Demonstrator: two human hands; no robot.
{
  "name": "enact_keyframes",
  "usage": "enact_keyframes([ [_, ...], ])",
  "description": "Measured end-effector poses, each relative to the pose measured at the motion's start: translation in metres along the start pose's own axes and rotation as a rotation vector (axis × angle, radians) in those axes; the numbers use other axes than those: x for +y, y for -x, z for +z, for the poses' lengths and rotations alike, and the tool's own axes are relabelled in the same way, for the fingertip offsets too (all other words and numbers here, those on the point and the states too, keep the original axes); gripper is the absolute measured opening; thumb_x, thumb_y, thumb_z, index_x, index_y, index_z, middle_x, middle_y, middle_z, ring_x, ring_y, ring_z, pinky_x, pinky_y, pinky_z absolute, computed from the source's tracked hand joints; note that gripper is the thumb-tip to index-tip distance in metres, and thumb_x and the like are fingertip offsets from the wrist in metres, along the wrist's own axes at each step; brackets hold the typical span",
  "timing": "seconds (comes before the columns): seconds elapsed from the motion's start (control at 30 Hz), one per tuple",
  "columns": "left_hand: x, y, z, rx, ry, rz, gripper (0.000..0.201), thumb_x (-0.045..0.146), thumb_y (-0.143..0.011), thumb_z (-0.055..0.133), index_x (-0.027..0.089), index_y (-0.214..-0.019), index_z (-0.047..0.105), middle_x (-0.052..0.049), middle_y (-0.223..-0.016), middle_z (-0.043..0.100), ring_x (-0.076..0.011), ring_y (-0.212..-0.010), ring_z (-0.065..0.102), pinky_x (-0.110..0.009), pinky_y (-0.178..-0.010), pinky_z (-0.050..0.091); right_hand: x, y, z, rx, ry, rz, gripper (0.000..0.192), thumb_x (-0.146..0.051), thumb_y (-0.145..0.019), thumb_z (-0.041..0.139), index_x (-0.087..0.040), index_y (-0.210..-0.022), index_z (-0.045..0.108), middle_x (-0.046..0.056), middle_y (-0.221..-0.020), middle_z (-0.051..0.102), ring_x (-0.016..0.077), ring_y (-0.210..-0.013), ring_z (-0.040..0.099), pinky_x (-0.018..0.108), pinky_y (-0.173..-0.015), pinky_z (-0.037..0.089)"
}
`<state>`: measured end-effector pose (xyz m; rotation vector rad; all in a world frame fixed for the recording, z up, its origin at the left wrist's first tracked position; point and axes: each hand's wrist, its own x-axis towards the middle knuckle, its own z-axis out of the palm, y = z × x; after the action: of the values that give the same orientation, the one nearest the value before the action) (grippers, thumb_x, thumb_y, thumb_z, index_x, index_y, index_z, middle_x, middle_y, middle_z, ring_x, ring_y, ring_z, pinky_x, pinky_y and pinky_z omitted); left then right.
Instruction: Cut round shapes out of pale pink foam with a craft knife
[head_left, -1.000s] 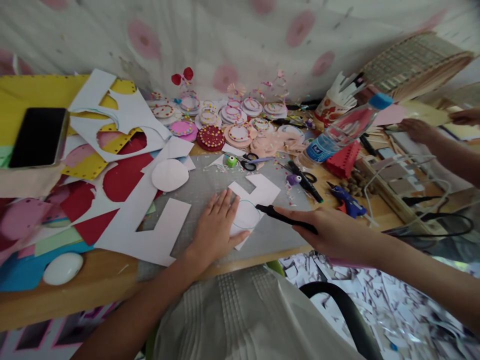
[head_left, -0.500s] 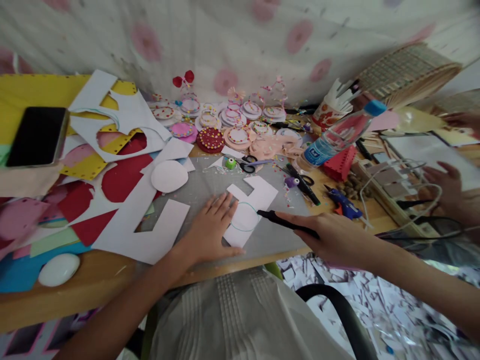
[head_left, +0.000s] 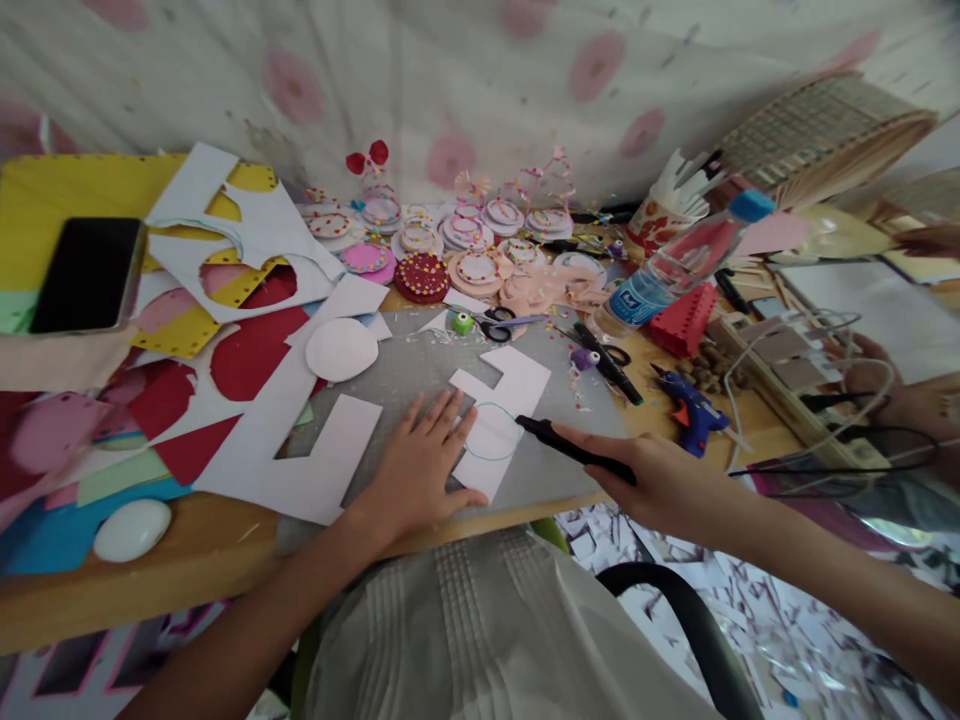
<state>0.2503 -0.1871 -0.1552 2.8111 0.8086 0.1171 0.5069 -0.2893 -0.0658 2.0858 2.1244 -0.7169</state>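
No readable writing anywhere; only a blue label on the water bottle [head_left: 679, 268] lying on its side at the back right, its print too small and blurred to make out.

Compared with a second ago, little changed at the near edge of the table [head_left: 187, 565]: left hand [head_left: 420, 470] still pressed flat on the white paper [head_left: 495, 420], pen [head_left: 574, 450] still aimed at the same spot, tip perhaps a shade lower on the drawn circle [head_left: 491, 432]. Off to the right, another person's hand [head_left: 892, 385] now down among the white cables beside the tray, where earlier it reached out higher up by the pale sheets.

Left hand open, fingers spread and flat, palm pinning the left part of the paper to the grey mat [head_left: 420, 375]. Holding nothing, only pressing. Right hand [head_left: 660, 480] closed round the black pen, gripped near its back half, tip touching the right side of the teal circle. Paper itself on the mat, just ahead of the table edge, between the two hands.

Around it: scissors [head_left: 502, 325] and a small green punch [head_left: 463, 323] at the far edge of the mat, a blue glue gun [head_left: 694, 408] to the right, a white paper disc [head_left: 341, 349] to the left, a black phone [head_left: 88, 275] on the yellow sheet far left, a white egg-shaped thing [head_left: 132, 529] near the front left.
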Motion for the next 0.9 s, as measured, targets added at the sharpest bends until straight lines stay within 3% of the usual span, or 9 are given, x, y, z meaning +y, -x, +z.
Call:
enact_keyframes([
  [0.27, 0.0, 0.001, 0.002, 0.013, 0.001, 0.005, 0.099, 0.077, -0.078, 0.048, 0.011, -0.15, 0.029, -0.019, -0.158, 0.023, -0.0303, -0.148, 0.016, -0.053, -0.119, 0.009, -0.009, 0.005, 0.002, -0.009, -0.066, 0.081, 0.053, -0.025, -0.089, 0.042, -0.022, -0.142, 0.051, 0.004, -0.067, 0.069, 0.0149, -0.045, 0.052, 0.024, -0.046, 0.037],
  [0.53, 0.0, 0.001, 0.002, 0.004, 0.045, 0.004, 0.099, 0.074, -0.078, 0.052, 0.01, -0.15, 0.03, -0.02, -0.158, 0.023, -0.032, -0.148, 0.017, -0.054, -0.119, 0.011, -0.008, 0.015, 0.01, 0.067, -0.062, 0.061, 0.051, -0.028, -0.089, 0.042, -0.02, -0.138, 0.055, 0.003, -0.057, 0.065, 0.0145, -0.039, 0.051, 0.023, -0.04, 0.036],
  [0.63, 0.0, 0.0, 0.001, -0.008, 0.058, 0.003, 0.099, 0.073, -0.077, 0.055, 0.01, -0.149, 0.031, -0.02, -0.158, 0.023, -0.0322, -0.148, 0.017, -0.052, -0.119, 0.012, -0.001, 0.028, 0.002, 0.096, -0.108, 0.023, 0.049, -0.031, -0.09, 0.043, -0.022, -0.135, 0.059, 0.007, -0.073, 0.074, 0.0189, -0.049, 0.063, 0.026, -0.045, 0.046],
  [0.73, -0.001, 0.0, 0.0, -0.017, 0.057, 0.008, 0.101, 0.07, -0.075, 0.059, 0.009, -0.15, 0.029, -0.021, -0.158, 0.023, -0.0332, -0.148, 0.016, -0.051, -0.119, 0.014, 0.008, 0.039, -0.013, 0.286, -0.222, 0.003, 0.049, -0.035, -0.091, 0.047, -0.025, -0.137, 0.056, 0.007, -0.099, 0.076, 0.0247, -0.071, 0.072, 0.033, -0.062, 0.057],
  [0.8, 0.001, 0.001, 0.0, -0.02, 0.06, 0.014, 0.107, 0.072, -0.071, 0.062, 0.008, -0.15, 0.029, -0.024, -0.157, 0.023, -0.0353, -0.147, 0.017, -0.053, -0.119, 0.012, 0.014, 0.043, -0.021, 0.446, -0.258, 0.041, 0.05, -0.038, -0.09, 0.05, -0.027, -0.139, 0.053, 0.006, -0.114, 0.072, 0.0277, -0.085, 0.073, 0.036, -0.07, 0.058],
  [0.9, 0.006, 0.001, -0.002, -0.01, 0.077, 0.007, 0.118, 0.077, -0.061, 0.066, 0.006, -0.149, 0.03, -0.027, -0.156, 0.023, -0.0407, -0.146, 0.018, -0.057, -0.118, 0.012, 0.022, 0.038, -0.022, 0.502, -0.28, 0.078, 0.053, -0.039, -0.091, 0.051, -0.025, -0.142, 0.049, 0.007, -0.127, 0.066, 0.0305, -0.104, 0.068, 0.041, -0.084, 0.057],
])
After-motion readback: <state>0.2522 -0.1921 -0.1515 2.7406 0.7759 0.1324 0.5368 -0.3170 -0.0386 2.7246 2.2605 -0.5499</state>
